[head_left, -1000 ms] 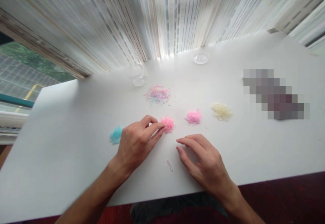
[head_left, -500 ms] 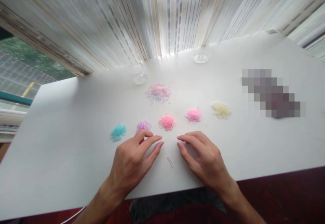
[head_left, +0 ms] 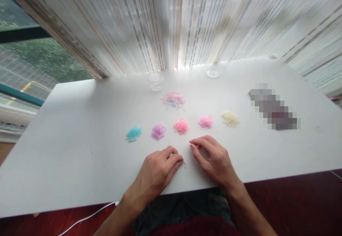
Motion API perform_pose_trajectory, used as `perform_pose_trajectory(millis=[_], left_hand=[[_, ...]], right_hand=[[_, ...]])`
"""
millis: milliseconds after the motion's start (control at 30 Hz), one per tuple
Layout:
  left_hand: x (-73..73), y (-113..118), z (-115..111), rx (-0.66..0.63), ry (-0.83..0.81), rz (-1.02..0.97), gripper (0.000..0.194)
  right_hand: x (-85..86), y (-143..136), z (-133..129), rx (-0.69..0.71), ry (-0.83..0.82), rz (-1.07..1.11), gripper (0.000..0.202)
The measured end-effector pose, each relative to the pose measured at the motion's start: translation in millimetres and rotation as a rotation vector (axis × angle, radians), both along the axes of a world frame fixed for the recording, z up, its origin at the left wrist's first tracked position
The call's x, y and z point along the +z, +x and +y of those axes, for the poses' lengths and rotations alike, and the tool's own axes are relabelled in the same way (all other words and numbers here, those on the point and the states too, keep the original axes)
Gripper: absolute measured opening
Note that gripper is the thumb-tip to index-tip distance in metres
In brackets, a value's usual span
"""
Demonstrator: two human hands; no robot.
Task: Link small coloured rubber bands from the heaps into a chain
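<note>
Between the thumb and forefinger of my left hand (head_left: 162, 166) is a small pale pink rubber band (head_left: 185, 164), its loop sticking out past the fingertips just above the table. My right hand (head_left: 212, 157) rests to the right of it, thumb and forefinger slightly apart with nothing between them. Beyond the hands runs a row of small rubber band heaps: teal (head_left: 134, 133), purple (head_left: 158, 131), coral pink (head_left: 181, 126), light pink (head_left: 205, 122) and pale yellow (head_left: 230, 119). Behind the row lies a mixed pile of rubber bands (head_left: 173, 101).
Clear plastic containers (head_left: 155, 81) stand at the back of the white table (head_left: 80, 132), and a clear round lid (head_left: 213, 72) lies farther right. A pixelated object (head_left: 274, 107) is on the right. A striped curtain (head_left: 171, 22) hangs along the back edge.
My left hand has moved right and toward me, and its fingers have closed on the rubber band that lay between the hands. My right hand stays nearly in place. The view has shifted slightly.
</note>
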State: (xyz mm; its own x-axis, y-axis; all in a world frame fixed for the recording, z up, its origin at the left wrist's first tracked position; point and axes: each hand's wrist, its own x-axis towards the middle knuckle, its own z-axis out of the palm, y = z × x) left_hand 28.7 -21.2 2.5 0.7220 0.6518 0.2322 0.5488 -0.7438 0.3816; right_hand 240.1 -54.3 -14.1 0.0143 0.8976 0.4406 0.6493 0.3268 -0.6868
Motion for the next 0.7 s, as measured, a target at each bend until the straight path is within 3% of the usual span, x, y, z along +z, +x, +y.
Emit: perform_pose_trajectory(millis=[133,300,700], left_hand=[[-0.9,5.7,-0.4,0.051,0.038,-0.024,0.019],[-0.4,12.6,-1.6,0.143,0.005,-0.219,0.012],[-12.9,15.8,-7.6,0.226,-0.269,-0.449,0.008]], right_hand=[[-0.8,-0.2,-0.4,0.033,0.015,-0.017,0.01],[-2.3,0.9,-1.7,0.132,0.008,-0.036,0.01],[0.6,0.5,-1.4,0.152,0.014,0.004,0.011]])
